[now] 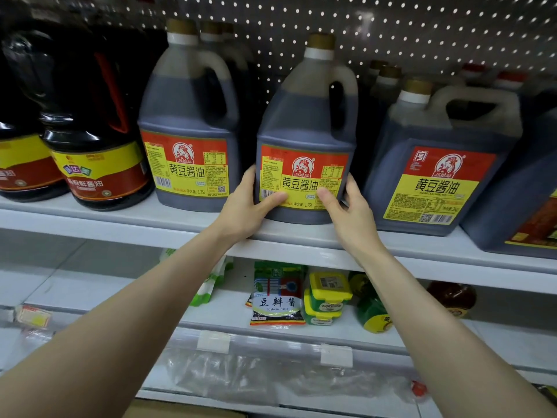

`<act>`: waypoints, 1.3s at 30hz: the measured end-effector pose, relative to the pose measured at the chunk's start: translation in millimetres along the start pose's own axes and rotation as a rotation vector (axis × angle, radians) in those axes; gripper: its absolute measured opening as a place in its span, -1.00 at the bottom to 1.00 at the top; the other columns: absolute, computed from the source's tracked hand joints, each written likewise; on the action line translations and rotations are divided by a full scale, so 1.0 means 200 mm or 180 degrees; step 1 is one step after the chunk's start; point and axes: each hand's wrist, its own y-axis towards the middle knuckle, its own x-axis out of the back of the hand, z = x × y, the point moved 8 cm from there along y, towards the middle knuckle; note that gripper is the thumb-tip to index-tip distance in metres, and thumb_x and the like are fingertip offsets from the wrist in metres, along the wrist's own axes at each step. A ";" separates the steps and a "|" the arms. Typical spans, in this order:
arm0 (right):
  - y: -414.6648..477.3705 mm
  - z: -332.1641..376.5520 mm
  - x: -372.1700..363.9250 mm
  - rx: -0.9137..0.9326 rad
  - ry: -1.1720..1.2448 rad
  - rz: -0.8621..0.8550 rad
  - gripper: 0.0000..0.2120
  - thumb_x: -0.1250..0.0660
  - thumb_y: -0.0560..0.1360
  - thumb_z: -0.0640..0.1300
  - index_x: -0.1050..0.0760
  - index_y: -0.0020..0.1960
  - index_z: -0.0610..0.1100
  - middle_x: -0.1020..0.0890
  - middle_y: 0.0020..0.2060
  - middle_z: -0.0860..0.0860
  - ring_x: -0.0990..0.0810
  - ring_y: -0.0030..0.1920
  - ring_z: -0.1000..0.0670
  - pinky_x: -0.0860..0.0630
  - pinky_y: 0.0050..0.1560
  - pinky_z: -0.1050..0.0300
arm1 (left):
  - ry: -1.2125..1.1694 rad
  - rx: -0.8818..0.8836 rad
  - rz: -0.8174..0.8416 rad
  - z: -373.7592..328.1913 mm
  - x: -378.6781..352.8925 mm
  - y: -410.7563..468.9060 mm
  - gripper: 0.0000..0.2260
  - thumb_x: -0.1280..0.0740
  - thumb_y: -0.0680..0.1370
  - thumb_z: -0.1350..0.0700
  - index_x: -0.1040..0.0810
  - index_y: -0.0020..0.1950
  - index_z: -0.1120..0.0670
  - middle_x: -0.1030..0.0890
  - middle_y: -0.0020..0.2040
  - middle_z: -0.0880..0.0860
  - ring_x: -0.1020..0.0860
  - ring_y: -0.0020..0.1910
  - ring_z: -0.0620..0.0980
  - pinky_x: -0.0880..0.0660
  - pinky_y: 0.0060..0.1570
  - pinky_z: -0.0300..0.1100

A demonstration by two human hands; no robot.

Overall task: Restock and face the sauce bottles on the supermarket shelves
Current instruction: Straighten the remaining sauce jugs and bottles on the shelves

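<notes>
left hand [247, 203] and right hand [351, 206] grip jug [304, 128] sides | step: facing | next i'd turn label [301, 179] square to front

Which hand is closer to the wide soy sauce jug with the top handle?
Right. Both grip the middle jug: the right hand on its right side, next to the wide jug; the left hand on its left side.
</notes>
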 end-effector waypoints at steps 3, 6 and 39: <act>0.00 0.00 0.00 -0.0021 -0.0004 -0.0004 -0.48 -0.27 0.56 0.11 -0.26 0.47 0.07 -0.54 0.25 0.17 -0.47 0.28 0.08 -0.39 0.36 0.02 | -0.0002 0.0014 0.0038 0.00 -0.01 0.00 -0.51 -0.37 0.53 -0.02 -0.31 0.41 -0.03 -0.56 0.25 -0.11 -0.51 0.25 -0.10 -0.39 0.34 0.03; 0.01 0.00 0.00 -0.0037 -0.0038 -0.0010 -0.49 -0.26 0.56 0.12 -0.26 0.46 0.08 -0.54 0.22 0.19 -0.48 0.27 0.09 -0.39 0.34 0.04 | 0.0024 0.0013 0.0062 -0.01 -0.02 0.00 -0.50 -0.35 0.54 -0.02 -0.28 0.44 -0.02 -0.55 0.26 -0.10 -0.50 0.25 -0.10 -0.39 0.34 0.02; 0.01 -0.02 0.00 -0.0116 -0.0186 -0.0118 -0.45 -0.21 0.56 0.19 -0.18 0.50 0.13 -0.50 0.31 0.15 -0.43 0.34 0.04 -0.36 0.36 0.02 | 0.0090 0.0125 0.0126 -0.05 -0.04 -0.01 -0.48 -0.30 0.58 0.01 -0.19 0.48 -0.01 -0.52 0.22 -0.13 -0.48 0.20 -0.15 -0.35 0.22 -0.24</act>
